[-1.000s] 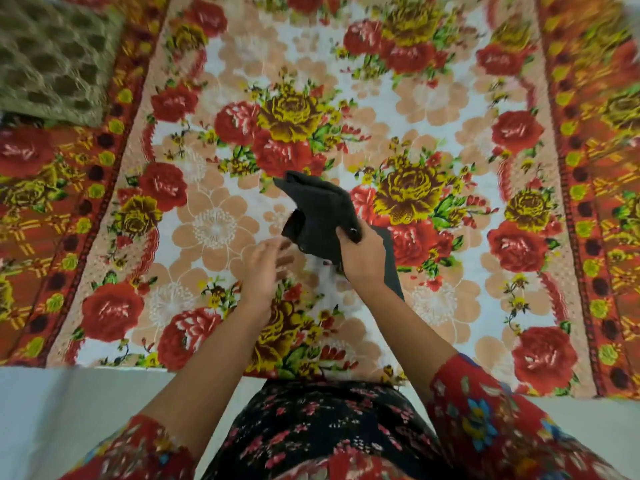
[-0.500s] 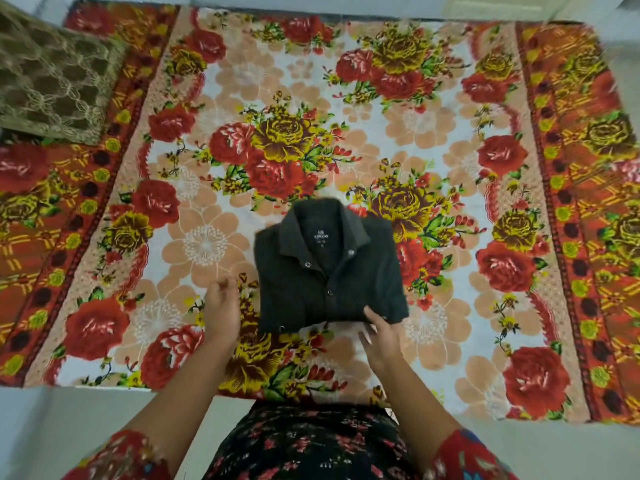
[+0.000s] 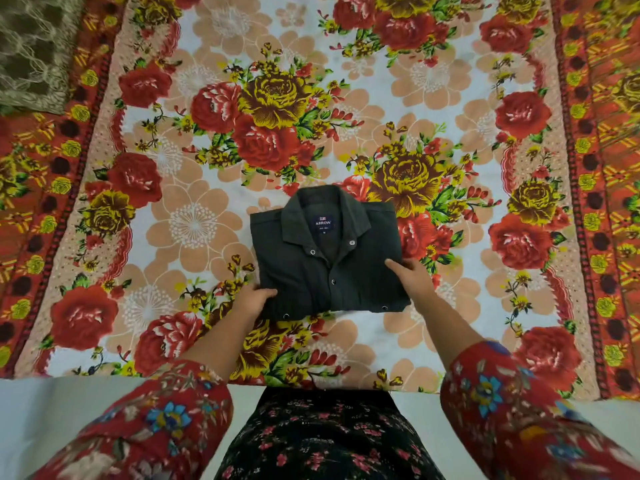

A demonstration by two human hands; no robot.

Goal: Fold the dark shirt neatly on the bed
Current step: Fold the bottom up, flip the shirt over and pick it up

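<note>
The dark shirt point(image 3: 308, 271) lies folded into a compact rectangle on the flowered bed sheet point(image 3: 433, 81), a little in front of the bed's middle. Its collar faces up and away from me, with a small label showing inside and snap buttons down the front. My left hand point(image 3: 252, 301) grips the shirt's near left corner, thumb on top. My right hand point(image 3: 414, 277) holds the right edge, with its fingers laid over the cloth.
An olive lace-patterned cushion point(image 3: 31, 53) sits at the far left corner. The sheet's red border runs down both sides. The bed's near edge point(image 3: 52, 403) is a pale strip just in front of my body.
A second ago the shirt was bunched and lifted in my right hand. It was then laid down flat and folded, collar up, and both hands have moved onto its near corners.
</note>
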